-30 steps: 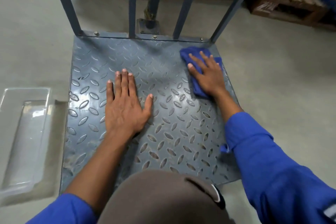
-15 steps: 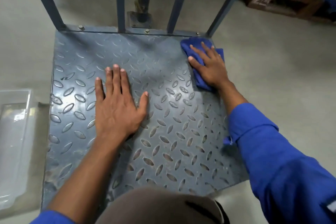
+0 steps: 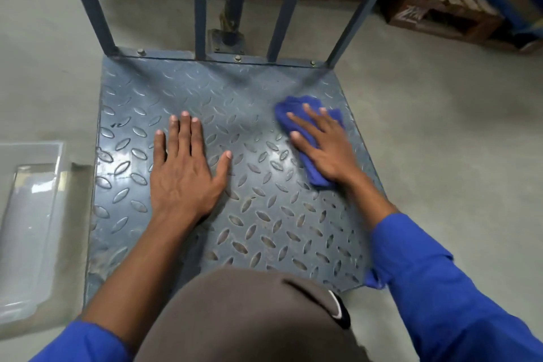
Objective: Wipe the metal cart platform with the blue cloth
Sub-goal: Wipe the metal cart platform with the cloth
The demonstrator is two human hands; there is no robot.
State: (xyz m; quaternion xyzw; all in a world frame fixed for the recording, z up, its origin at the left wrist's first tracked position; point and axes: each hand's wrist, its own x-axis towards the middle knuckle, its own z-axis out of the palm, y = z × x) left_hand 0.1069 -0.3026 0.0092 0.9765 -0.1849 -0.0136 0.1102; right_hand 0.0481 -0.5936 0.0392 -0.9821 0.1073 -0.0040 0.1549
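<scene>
Platform (image 3: 258,214) under left hand (image 3: 183,179) flat, right hand (image 3: 326,150) pressing cloth (image 3: 316,169), possibly plastic tray (image 3: 29,214) beside.

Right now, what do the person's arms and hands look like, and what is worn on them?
Both hands, the left hand and the right hand, are bare, without gloves. Each forearm is uncovered, with bright blue sleeves pushed up toward the elbows. No watch or rings show.
</scene>
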